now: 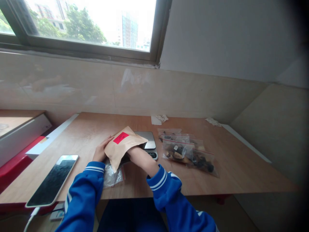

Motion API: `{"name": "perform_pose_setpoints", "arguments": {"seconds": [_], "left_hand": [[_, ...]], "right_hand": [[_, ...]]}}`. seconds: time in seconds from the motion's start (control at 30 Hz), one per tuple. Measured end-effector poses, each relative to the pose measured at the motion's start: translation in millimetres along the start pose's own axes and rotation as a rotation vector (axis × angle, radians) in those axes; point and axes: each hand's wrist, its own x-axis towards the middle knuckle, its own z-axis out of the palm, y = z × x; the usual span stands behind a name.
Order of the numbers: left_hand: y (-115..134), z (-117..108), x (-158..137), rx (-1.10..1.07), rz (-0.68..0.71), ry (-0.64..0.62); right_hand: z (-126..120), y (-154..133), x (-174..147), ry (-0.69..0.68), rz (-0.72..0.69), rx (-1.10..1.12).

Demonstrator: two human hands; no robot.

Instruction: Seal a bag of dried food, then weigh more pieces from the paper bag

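The head view shows one brown paper bag, bearing one red label, held tilted between the person's two hands. The left hand is clasped on its left edge, fingers partly behind it. The right hand reaches into its open side; the fingers are hidden, so whether they are apart or closed on something I cannot tell. Just beyond the right hand, partly covered by the bag, is one scale. Below the grip, nearer the person, lies one clear plastic bag. To the right of the grip lie at least four zip bags with dark and tan pieces; they overlap, so an exact count is uncertain. Left of the grip lies one phone with one white cable plugged in. All rest on one wooden table.
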Motion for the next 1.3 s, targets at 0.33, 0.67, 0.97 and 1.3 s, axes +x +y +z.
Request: {"name": "perform_pose_setpoints", "arguments": {"seconds": [0.33,0.67,0.97,1.3], "left_hand": [[-6.4,0.1,-0.4,0.06,-0.074,0.015],[-7.2,-2.1,-0.3,0.233,-0.056,0.074],[-0.2,-2.5,0.6,0.301,-0.162,0.094],[-7.1,-2.3,1.3,0.277,-0.119,0.09]], "right_hand": [[-39.2,-16.1,-18.2,0.084,-0.114,-0.01],[-75.7,8.4,-28.7,0.368,-0.094,0.317],[-30.1,111.7,-34.0,0.499,0.173,0.197],[-26.0,129.4,-10.6,0.478,0.248,-0.082]]}}
